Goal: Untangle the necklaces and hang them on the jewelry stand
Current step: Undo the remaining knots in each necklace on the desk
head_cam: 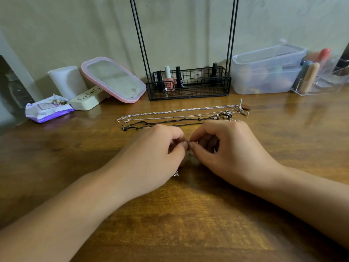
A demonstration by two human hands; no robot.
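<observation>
Between both hands' fingers [184, 145] (pinched) sits a necklace clasp [188, 142].

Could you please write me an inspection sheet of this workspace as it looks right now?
Surface: wooden table.
Job's things: necklaces laid in rows; jewelry stand, top out of frame.
Clutter: nail polish bottles in the stand's basket, pink mirror, wipes pack, plastic tub.
Grippers: left hand and right hand pinch a small chain piece between them.
Cables: nothing seen.
Surroundings: pale curtain behind.
</observation>
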